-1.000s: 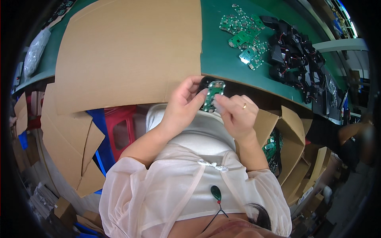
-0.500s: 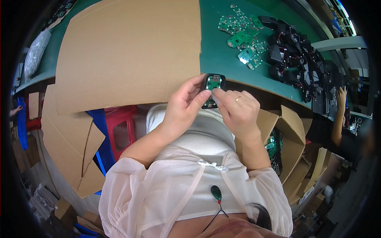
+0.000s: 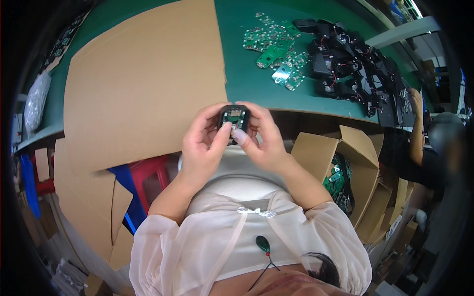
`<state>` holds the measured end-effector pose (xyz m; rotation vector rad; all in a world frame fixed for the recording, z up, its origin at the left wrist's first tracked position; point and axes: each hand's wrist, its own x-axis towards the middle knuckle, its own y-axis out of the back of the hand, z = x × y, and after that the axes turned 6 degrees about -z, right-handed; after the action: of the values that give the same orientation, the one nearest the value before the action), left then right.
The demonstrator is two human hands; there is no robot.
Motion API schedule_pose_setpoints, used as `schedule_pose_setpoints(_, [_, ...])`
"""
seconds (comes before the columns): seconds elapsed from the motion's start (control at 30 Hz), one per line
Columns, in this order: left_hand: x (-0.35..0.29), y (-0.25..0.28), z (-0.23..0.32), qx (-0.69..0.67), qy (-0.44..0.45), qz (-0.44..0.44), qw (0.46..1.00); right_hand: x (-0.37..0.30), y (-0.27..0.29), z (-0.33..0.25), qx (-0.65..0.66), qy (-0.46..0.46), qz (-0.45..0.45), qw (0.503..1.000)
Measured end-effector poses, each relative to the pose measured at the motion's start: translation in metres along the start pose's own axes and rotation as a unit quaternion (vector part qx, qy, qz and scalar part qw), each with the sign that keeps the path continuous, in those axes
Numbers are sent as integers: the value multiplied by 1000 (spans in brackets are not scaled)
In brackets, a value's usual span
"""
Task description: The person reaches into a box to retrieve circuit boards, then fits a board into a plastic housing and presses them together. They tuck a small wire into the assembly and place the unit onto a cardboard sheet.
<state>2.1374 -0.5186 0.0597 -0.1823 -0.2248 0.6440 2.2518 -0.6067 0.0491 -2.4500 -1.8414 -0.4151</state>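
Between both hands I hold a small black plastic housing (image 3: 220, 120) with a green circuit board (image 3: 235, 118) seated inside it. My left hand (image 3: 205, 140) wraps its left side, with the thumb lying on the board's lower part. The right side is gripped by my right hand (image 3: 264, 135), its thumb pressing on the board next to the other thumb. The thumbs hide the lower part of the board. The housing is just over the table's front edge, before my body.
A large cardboard sheet (image 3: 143, 74) covers the left of the green table (image 3: 247, 96). Loose green circuit boards (image 3: 272, 52) and a heap of black housings with red wires (image 3: 335, 59) lie at the right. An open carton (image 3: 311, 150) holds boards below. A co-worker's arm (image 3: 417, 128) is far right.
My right hand has gone from pinching at the board to gripping the housing's right side, thumb on the board. Both hands and the housing now appear further left and lower; the whole view has shifted.
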Motion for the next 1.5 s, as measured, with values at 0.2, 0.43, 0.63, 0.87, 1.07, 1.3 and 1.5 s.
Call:
schedule_pose_setpoints(0.2, [22,14,-2,41,22,20,999,21,32,-2,-1,-99,-39,994])
schedule_pose_setpoints(0.43, [111,164,-7,441,84,201,871,82,177,13,-585,-6,227,778])
schedule_pose_setpoints(0.63, [122,198,5,562,84,256,782,94,225,25,-721,-100,130,673])
schedule_pose_setpoints(0.87, [77,24,3,178,-35,71,981,74,164,0,-569,133,126,801])
schedule_pose_setpoints(1.07, [69,-53,-31,-116,99,-79,985,22,102,-9,-468,209,-20,859])
schedule_pose_setpoints(1.3, [56,-64,-20,-196,178,-124,956,21,111,-12,-279,154,41,947])
schedule_pose_setpoints(1.5, [54,-57,-17,-228,223,-51,946,17,105,-18,-288,228,-60,928])
